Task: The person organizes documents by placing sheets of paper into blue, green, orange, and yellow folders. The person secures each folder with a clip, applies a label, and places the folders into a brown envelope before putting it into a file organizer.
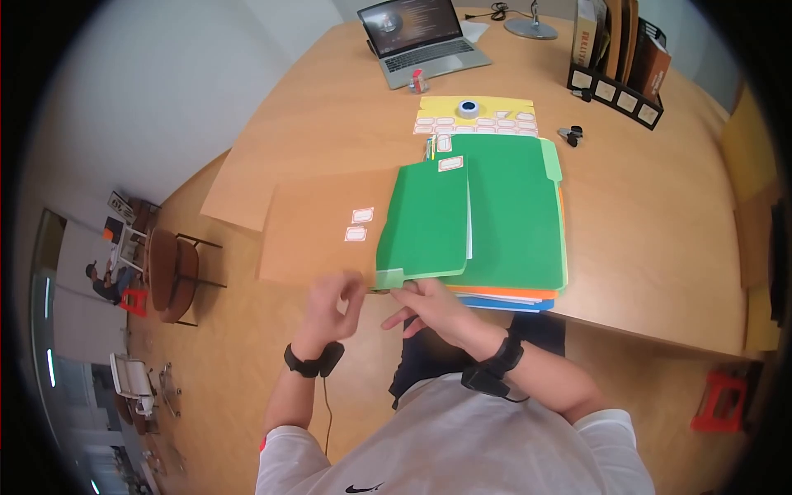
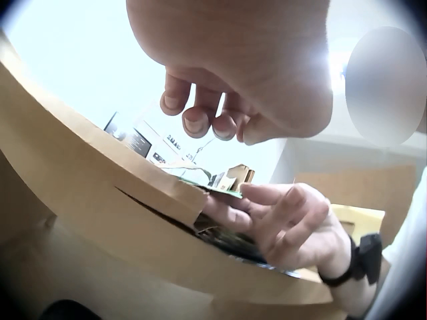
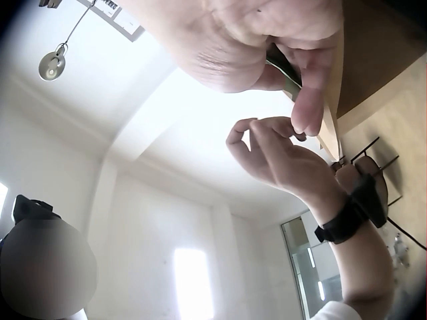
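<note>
On the table's front part lies a smaller green folder (image 1: 425,223) with a pale green tab (image 1: 389,279) at its lower left corner. My right hand (image 1: 433,307) pinches its lower edge beside the tab; in the left wrist view the right hand (image 2: 293,223) has its thumb over the green edge and a finger beneath. My left hand (image 1: 334,301) hovers at the lower edge of a brown paper folder (image 1: 318,223), which bears two red-framed labels (image 1: 363,216). The left hand's fingers (image 2: 197,123) hang loosely curled, holding nothing. A large green folder (image 1: 516,214) lies under the smaller one.
Orange and blue folders (image 1: 507,304) stick out below the large green one at the table edge. Behind are a yellow label sheet (image 1: 429,107) with a round white object (image 1: 469,107), black clips (image 1: 571,134), a laptop (image 1: 429,54) and a black file rack (image 1: 615,101).
</note>
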Available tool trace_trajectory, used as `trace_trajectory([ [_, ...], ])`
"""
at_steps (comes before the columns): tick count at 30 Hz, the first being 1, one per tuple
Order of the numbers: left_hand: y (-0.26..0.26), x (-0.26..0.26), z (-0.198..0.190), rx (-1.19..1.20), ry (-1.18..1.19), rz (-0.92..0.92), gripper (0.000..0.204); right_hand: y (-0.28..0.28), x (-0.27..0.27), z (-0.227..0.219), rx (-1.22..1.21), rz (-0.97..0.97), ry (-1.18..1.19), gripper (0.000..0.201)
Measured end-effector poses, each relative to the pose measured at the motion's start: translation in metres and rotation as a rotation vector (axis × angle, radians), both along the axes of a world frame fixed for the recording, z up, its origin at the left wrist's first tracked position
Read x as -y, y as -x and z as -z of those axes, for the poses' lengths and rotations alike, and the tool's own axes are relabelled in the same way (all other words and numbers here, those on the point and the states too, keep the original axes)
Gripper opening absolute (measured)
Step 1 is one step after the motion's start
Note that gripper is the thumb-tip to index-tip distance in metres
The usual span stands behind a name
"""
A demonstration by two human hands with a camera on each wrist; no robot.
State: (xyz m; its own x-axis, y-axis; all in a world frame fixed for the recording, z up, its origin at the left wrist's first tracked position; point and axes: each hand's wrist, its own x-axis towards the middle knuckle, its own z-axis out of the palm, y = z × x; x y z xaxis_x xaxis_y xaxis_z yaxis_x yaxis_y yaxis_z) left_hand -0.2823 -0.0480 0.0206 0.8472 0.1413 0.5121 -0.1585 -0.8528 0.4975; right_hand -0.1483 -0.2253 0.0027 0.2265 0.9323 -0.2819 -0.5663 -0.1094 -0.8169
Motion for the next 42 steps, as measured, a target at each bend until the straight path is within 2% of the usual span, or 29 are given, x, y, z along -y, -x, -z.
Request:
trace_trajectory([
  [3,-0.028,0.002,-0.010,-0.113,0.220,-0.270,0.018,0.002,-0.001,0.002,-0.012,-0.016,-0.018,0.047],
  [6,-0.062,0.013,-0.030,-0.391,-0.164,-0.407,0.024,0.003,-0.002,0.002,0.016,-0.040,-0.008,0.052],
  [10,-0.084,-0.006,-0.009,-0.573,-0.277,-0.421,0.028,-0.001,0.009,0.000,0.066,-0.031,-0.036,0.056],
  [12,-0.084,-0.026,-0.001,-0.640,-0.254,-0.384,0.030,-0.001,0.023,-0.008,0.041,0.101,-0.050,0.053],
  [15,-0.078,-0.021,-0.028,-0.574,-0.001,-0.396,0.030,-0.012,0.041,-0.014,-0.048,0.352,-0.110,0.055],
  [19,-0.072,-0.036,-0.025,-0.541,0.154,-0.360,0.031,-0.029,0.055,-0.011,-0.070,0.634,-0.094,0.061],
  [22,-0.073,-0.038,-0.022,-0.489,0.202,-0.331,0.030,-0.042,0.055,-0.002,0.065,0.496,-0.064,0.065],
  [26,-0.073,-0.037,-0.024,-0.471,0.219,-0.310,0.028,-0.036,0.041,-0.017,0.323,0.292,0.007,0.070],
  [29,-0.071,-0.040,-0.023,-0.447,0.227,-0.296,0.026,-0.036,0.019,-0.017,0.209,0.085,0.033,0.073],
  [30,-0.071,-0.041,-0.023,-0.436,0.228,-0.292,0.026,-0.038,0.011,-0.017,0.155,0.000,-0.038,0.079],
  [33,-0.069,-0.040,-0.032,-0.446,0.239,-0.271,0.024,-0.032,-0.025,-0.009,-0.088,-0.123,-0.060,0.085],
  [38,-0.067,-0.038,-0.033,-0.446,0.255,-0.281,0.025,-0.019,-0.055,0.000,-0.142,-0.170,-0.018,0.087],
  [42,-0.067,-0.031,-0.032,-0.382,0.279,-0.271,0.025,-0.021,-0.047,-0.002,-0.176,-0.127,-0.036,0.081],
])
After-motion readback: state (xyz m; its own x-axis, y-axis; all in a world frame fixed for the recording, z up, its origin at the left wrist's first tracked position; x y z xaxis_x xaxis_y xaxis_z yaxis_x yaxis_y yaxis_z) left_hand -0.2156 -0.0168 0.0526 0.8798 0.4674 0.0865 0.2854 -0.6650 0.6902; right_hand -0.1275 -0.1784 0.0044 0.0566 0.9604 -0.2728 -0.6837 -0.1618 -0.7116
